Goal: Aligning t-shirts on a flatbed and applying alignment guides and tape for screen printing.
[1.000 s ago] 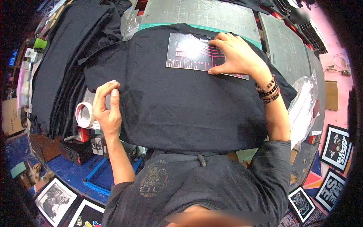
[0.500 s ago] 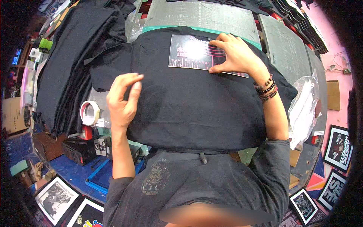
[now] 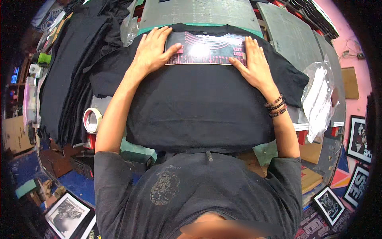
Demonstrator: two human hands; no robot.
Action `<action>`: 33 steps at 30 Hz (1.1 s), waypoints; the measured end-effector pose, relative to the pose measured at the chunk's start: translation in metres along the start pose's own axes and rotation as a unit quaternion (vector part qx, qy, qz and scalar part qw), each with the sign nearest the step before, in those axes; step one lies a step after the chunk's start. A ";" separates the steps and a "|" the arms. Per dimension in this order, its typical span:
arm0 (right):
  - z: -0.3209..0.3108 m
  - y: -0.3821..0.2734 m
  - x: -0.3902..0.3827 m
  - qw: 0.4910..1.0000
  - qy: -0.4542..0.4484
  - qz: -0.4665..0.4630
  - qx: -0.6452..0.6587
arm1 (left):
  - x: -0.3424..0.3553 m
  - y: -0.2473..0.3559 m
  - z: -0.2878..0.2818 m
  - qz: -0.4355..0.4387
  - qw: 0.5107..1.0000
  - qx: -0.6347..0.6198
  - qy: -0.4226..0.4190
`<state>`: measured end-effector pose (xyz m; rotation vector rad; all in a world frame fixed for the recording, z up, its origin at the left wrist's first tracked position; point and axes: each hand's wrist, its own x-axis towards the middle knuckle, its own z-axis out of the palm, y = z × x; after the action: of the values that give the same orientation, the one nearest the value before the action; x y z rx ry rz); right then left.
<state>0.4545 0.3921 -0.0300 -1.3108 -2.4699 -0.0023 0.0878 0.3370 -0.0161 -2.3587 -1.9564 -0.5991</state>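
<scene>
A black T-shirt (image 3: 199, 103) lies spread flat, its collar at the far side. Across its upper chest, just below the neckline, rests a clear T-shirt ruler guide (image 3: 205, 57) with curved lines and pink markings, glare on its middle. My left hand (image 3: 153, 51) lies flat on the shirt at the guide's left end, thumb over its edge and fingers stretched away from me. At the opposite end my right hand (image 3: 256, 65), with beaded bracelets on the wrist, lies flat too, its thumb touching the guide's lower right. Neither hand grips anything.
Folded black cloth (image 3: 75, 75) is heaped at the left, beside a roll of masking tape (image 3: 92, 120). Grey boards (image 3: 199, 14) extend behind the shirt. A clear plastic bag (image 3: 318, 93) hangs over the right side. Framed pictures (image 3: 329, 205) stand at the lower right.
My left hand has moved up and right from above the shirt to the guide's left end. The guide has shifted left, now straighter and turned over or around; my right hand has opened flat.
</scene>
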 end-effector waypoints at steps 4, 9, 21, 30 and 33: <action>0.006 0.005 -0.002 1.000 -0.002 0.019 -0.016 | 0.005 0.000 0.006 -0.038 0.994 0.099 -0.039; 0.000 0.006 -0.005 0.998 -0.027 0.038 -0.039 | 0.000 0.009 0.002 -0.088 0.989 0.117 -0.038; 0.001 0.010 -0.009 0.997 -0.028 0.037 -0.067 | -0.034 0.023 0.001 -0.058 0.986 0.132 -0.087; 0.004 0.012 -0.010 0.996 -0.038 0.047 -0.072 | -0.036 0.022 0.005 -0.056 0.990 0.103 -0.074; -0.005 0.003 -0.009 0.993 -0.056 0.062 -0.088 | -0.036 0.019 0.007 -0.049 0.990 0.109 -0.069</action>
<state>0.4626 0.3860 -0.0284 -1.5771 -2.5236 -0.1235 0.1028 0.3004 -0.0292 -2.2358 -2.0809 -0.2148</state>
